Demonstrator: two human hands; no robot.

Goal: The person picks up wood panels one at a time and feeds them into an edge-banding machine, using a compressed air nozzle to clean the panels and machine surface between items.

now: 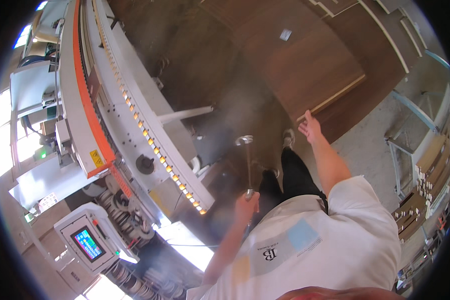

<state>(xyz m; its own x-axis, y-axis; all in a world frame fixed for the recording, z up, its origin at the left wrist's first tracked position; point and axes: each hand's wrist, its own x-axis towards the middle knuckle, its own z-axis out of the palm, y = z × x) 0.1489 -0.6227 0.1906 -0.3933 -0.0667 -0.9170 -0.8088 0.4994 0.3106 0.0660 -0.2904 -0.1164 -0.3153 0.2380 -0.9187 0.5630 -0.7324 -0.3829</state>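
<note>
My left hand (247, 207) is closed around the handle of a thin metal rod-shaped tool (249, 167). Away from the hand, the rod reaches a shiny rounded end piece (244, 140); its exact kind I cannot make out. At the near corner of a brown wooden panel (310, 60), my right hand (311, 129) grips the light-coloured edge with its fingers. The panel lies over another brown board (380, 70), and a small white label (285, 34) is on its top face.
On the left runs a long white machine with an orange strip (89, 95) and a row of yellow-lit rollers (155, 149). Its control screen (87, 243) is lit. A white bar (187, 114) sticks out toward me. Blue-grey racks (415, 112) and stacked boards (425, 180) stand at right.
</note>
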